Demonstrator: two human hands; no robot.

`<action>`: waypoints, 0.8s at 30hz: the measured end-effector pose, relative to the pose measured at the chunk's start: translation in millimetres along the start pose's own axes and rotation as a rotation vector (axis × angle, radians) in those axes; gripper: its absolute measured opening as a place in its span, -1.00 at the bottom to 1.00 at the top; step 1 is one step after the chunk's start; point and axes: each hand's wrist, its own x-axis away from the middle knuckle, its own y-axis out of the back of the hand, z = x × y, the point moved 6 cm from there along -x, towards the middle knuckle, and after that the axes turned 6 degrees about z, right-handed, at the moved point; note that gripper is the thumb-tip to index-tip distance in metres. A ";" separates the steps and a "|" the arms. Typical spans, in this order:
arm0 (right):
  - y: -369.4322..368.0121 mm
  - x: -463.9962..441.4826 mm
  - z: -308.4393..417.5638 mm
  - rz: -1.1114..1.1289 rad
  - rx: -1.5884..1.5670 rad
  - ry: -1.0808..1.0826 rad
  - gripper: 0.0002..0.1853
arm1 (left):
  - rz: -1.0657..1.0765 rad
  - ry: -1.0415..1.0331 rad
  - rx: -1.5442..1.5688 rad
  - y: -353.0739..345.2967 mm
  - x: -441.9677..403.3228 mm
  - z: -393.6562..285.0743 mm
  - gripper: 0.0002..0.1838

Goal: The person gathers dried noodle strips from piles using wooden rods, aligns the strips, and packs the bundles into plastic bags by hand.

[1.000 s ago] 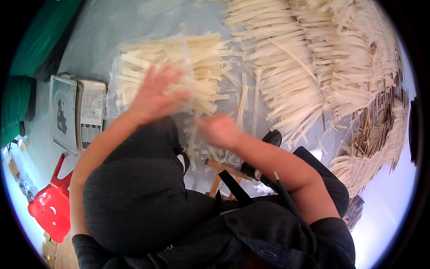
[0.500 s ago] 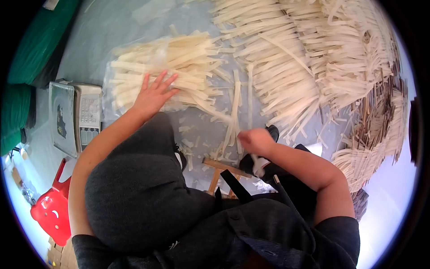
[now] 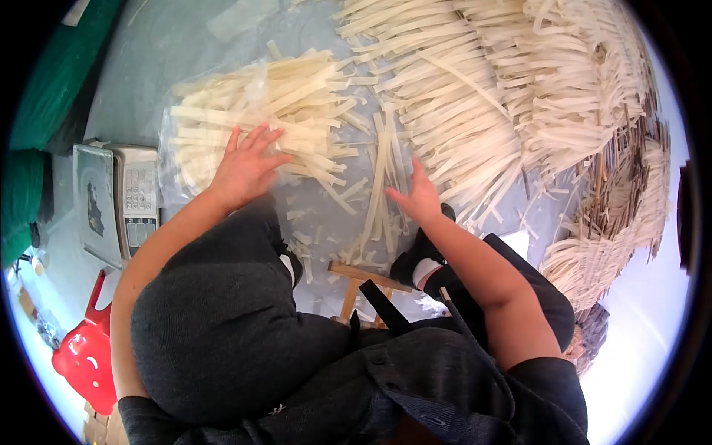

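Observation:
A bundle of pale, flat strips (image 3: 308,96), like wide dried noodles, lies partly in a clear plastic bag (image 3: 169,159). My left hand (image 3: 248,167) is spread at the near side of this bundle, fingers over the strips; whether it presses on them I cannot tell. Several loose strips (image 3: 382,170) lie to the right of the bundle. Just beside them is my right hand (image 3: 419,194), thumb and fingers apart, holding nothing.
Large layered rows of the same strips (image 3: 460,111) cover the floor at the right. A digital scale (image 3: 137,193) stands at the left, with a red plastic stool (image 3: 85,356) nearer me. Between my feet is a small wooden stand (image 3: 363,278). Green sacking (image 3: 55,74) lines the left edge.
My right hand has moved up and slightly left, away from my foot, and its closed fingers have opened. My left hand has slid slightly down and left over the bundle.

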 end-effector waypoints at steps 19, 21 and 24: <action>17.8 -34.4 -23.5 -0.045 -0.381 -0.307 -0.68 | -0.472 0.558 0.935 -3.9 -15.7 45.9 -0.32; 35.7 -27.5 -1.1 0.128 -0.840 -0.279 -0.75 | -0.278 0.566 0.764 -10.6 -25.4 47.2 -0.41; 69.6 -11.8 59.6 0.092 -0.816 -0.044 -0.78 | -0.238 0.429 0.830 -21.0 -34.5 52.1 -0.51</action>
